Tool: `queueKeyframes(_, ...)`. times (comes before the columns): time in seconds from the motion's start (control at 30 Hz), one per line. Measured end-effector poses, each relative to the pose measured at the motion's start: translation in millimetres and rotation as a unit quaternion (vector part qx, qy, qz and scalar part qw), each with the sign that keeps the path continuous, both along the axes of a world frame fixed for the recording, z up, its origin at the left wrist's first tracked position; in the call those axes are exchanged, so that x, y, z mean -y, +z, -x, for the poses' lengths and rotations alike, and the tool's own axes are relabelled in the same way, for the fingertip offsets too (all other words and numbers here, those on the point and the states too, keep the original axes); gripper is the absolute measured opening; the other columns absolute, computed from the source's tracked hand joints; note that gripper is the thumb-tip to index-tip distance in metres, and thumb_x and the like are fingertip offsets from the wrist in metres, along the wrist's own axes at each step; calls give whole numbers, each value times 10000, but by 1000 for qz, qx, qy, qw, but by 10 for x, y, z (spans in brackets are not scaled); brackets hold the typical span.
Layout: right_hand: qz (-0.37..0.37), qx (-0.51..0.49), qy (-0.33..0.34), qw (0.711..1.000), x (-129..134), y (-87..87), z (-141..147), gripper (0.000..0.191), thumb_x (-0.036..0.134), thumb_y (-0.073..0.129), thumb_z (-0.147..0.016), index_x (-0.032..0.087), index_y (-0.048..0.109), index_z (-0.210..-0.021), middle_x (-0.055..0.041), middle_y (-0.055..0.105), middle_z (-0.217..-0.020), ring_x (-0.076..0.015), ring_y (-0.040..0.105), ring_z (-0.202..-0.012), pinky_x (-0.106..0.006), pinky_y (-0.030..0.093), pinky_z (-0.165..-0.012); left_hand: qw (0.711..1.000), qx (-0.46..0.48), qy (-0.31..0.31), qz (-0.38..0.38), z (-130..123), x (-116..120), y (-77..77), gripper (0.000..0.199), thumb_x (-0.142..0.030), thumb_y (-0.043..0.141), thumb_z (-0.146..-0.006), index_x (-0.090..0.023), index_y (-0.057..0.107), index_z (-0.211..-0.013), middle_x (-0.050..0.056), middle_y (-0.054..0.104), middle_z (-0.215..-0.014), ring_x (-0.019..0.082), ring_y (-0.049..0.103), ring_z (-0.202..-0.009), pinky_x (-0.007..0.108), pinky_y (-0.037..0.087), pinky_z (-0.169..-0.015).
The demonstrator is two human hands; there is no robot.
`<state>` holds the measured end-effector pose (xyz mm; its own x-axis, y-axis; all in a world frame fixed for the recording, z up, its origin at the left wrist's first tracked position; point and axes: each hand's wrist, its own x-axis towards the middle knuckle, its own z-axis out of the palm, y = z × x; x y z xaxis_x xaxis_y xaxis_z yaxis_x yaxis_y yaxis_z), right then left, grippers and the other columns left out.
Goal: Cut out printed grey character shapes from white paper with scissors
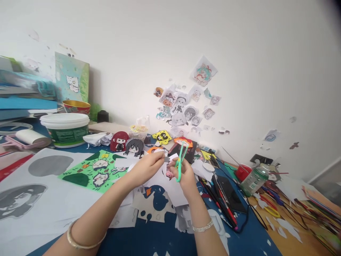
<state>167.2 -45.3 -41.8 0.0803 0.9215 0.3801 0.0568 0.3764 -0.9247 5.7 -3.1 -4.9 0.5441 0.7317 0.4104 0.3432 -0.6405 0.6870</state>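
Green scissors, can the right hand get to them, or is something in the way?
Nothing visible is in the way: the right hand already holds the green scissors.

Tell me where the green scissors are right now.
In the head view, the green scissors are slightly right of centre, in the right hand, with the left hand close by to their left.

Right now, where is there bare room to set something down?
Nearest the wearer, the blue tabletop lies mostly bare between both forearms, below the cut-up sheet; another patch, further right, lies below the pens. It is crowded around the left hand and right hand: loose paper and cut-outs.
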Motion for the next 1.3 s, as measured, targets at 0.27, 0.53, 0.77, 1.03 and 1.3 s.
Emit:
queueKeyframes(0.27,7,28,-6,1000,40,77,-26,232,252,649,-692,203,500,-862,28,531,-731,-101,507,-597,-224,438,-545,989,-130,-58,-31,-49,53,-43,237,-286,329,-832,-205,337,-609,-37,389,-565,124,358,-532,246,231,-487)
queueKeyframes(0.53,-40,36,-116,992,64,151,-208,226,220,618,-686,203,510,-884,25,540,-739,-117,532,-689,-238,449,-642,977,-183,-93,-52,-144,171,-115,247,-453,543,-743,-225,550,-838,-2,595,-811,163,533,-696,236,323,-550)
queueKeyframes(0.77,-17,0,-152,988,118,228,-306,263,247,629,-677,201,501,-902,35,527,-692,-104,500,-589,-212,413,-523,988,-124,-80,-40,-366,336,-241,314,-471,425,-821,-217,554,-951,35,616,-871,198,559,-750,272,369,-608)
queueKeyframes(1.03,34,-9,-144,989,369,184,-134,279,236,666,-640,201,519,-875,26,563,-700,-133,548,-680,-233,429,-631,998,36,-32,39,-436,299,-264,261,-389,344,-856,-207,507,-765,-6,550,-699,143,479,-627,239,354,-557)
queueKeyframes(1.3,39,68,-184,980,541,21,-261,225,256,630,-664,190,536,-858,-8,575,-704,-150,534,-634,-249,433,-579,998,-52,-45,9,-448,387,-217,257,-327,317,-848,-208,446,-660,-16,499,-620,142,452,-579,237,302,-513)
